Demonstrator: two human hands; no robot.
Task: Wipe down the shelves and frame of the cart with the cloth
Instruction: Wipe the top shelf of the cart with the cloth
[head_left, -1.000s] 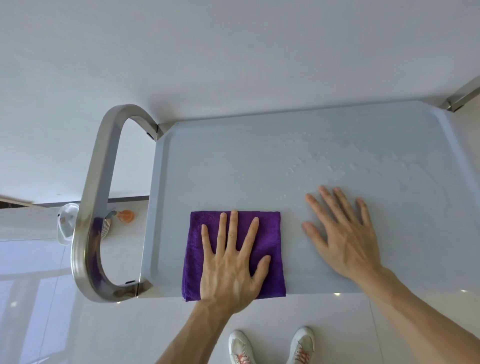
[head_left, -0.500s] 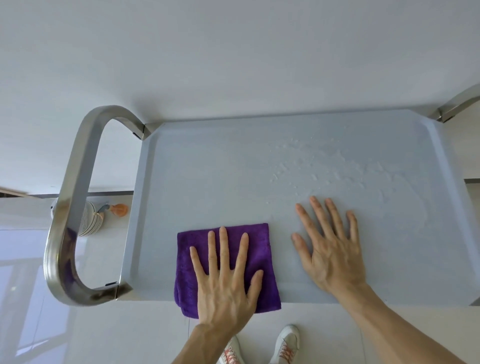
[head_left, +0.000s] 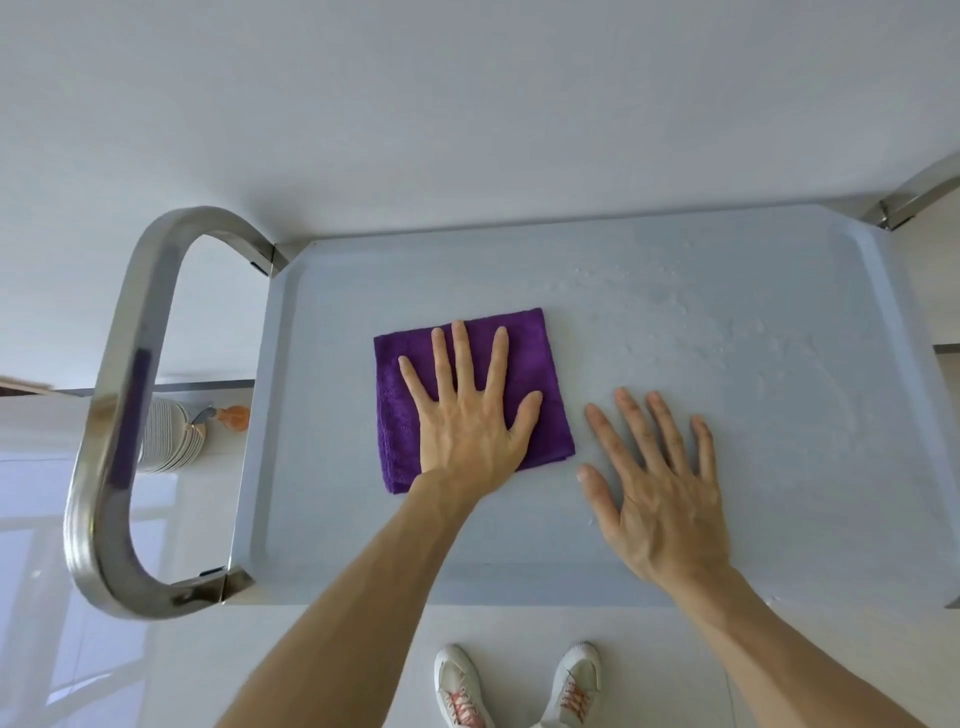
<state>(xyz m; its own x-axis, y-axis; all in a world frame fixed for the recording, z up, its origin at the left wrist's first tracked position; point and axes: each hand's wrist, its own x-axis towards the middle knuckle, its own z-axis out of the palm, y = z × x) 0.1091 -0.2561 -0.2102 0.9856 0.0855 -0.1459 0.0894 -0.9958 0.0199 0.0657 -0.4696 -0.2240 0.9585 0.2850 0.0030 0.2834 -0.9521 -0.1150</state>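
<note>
A folded purple cloth (head_left: 540, 364) lies on the pale grey top shelf (head_left: 332, 415) of the cart, left of its middle. My left hand (head_left: 467, 415) presses flat on the cloth with straight, spread fingers. To the right of the cloth, my right hand (head_left: 654, 488) rests flat on the bare shelf, fingers spread. Water droplets (head_left: 701, 322) speckle the shelf's far right part. A curved steel handle (head_left: 114, 415) of the frame loops off the shelf's left end.
A steel frame bar (head_left: 914, 200) shows at the shelf's far right corner. A white wall runs behind the cart. Below left on the floor stand a stack of plates (head_left: 166, 431) and an orange object (head_left: 234, 415). My white shoes (head_left: 462, 686) are by the near edge.
My left hand has pushed the cloth away from the shelf's near edge toward the middle. My right hand has stayed flat on the shelf.
</note>
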